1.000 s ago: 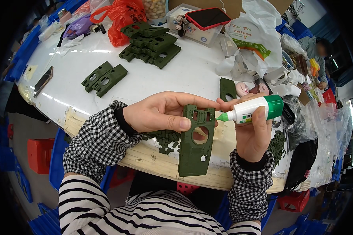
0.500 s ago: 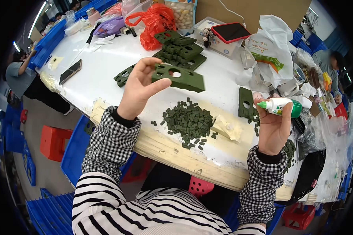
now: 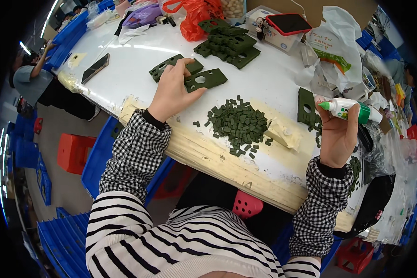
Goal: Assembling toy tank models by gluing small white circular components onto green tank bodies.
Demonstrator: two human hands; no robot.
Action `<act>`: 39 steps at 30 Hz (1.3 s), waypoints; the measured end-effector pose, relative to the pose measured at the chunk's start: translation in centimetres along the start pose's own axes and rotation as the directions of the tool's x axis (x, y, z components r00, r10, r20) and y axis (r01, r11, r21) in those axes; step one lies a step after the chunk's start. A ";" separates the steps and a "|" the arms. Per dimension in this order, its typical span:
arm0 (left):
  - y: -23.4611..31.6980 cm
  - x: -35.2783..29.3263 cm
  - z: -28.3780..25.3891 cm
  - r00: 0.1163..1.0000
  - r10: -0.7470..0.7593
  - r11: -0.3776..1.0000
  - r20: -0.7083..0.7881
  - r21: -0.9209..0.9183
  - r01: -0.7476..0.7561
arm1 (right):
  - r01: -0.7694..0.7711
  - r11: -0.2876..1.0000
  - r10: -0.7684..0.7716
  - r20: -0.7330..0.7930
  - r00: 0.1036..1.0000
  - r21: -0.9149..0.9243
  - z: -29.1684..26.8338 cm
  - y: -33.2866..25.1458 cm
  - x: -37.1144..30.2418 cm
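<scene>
At the table's left part my left hand (image 3: 171,90) has thumb and fingers around the near-left end of a flat dark green plate with holes (image 3: 211,79). This plate lies low, next to other green plates (image 3: 167,68); whether it rests fully on the table I cannot tell. My right hand (image 3: 337,134) is closed around a white glue bottle with a green tip and green base (image 3: 346,109), held sideways above the table. Between the hands is a pile of small dark green blocks (image 3: 238,121). Another green plate (image 3: 306,106) lies just left of my right hand.
Stacked green plates (image 3: 229,44) lie at the back, beside a red plastic bag (image 3: 201,21). A red-edged phone (image 3: 288,24) rests on a clear box (image 3: 275,39). Another phone (image 3: 96,68) lies at left. A white bag (image 3: 336,44) and clutter line the right.
My left hand has lowered the green plate from above the table to beside the other plates. The view has shifted, and my right hand still holds the glue bottle.
</scene>
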State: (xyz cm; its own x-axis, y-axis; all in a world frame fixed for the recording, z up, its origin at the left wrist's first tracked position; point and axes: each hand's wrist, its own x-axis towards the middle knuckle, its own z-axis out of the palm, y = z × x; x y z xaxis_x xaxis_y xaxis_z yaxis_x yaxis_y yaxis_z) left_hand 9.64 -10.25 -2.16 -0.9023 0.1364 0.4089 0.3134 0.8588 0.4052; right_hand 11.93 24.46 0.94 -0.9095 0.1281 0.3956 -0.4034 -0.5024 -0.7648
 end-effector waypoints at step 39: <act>7.5 -2.7 4.6 0.801 0.439 0.898 0.407 -0.170 -0.406 | -0.011 0.999 0.011 0.015 1.000 0.033 -0.3 -0.4 0.4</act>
State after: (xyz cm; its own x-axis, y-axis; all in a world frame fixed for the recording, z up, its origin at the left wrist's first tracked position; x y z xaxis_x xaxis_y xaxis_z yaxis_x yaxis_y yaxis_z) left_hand 13.06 -1.94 -3.95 -0.7057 0.6871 0.1727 0.6979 0.6321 0.3367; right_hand 11.69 25.00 1.28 -0.9122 0.1099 0.3947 -0.3894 -0.5319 -0.7519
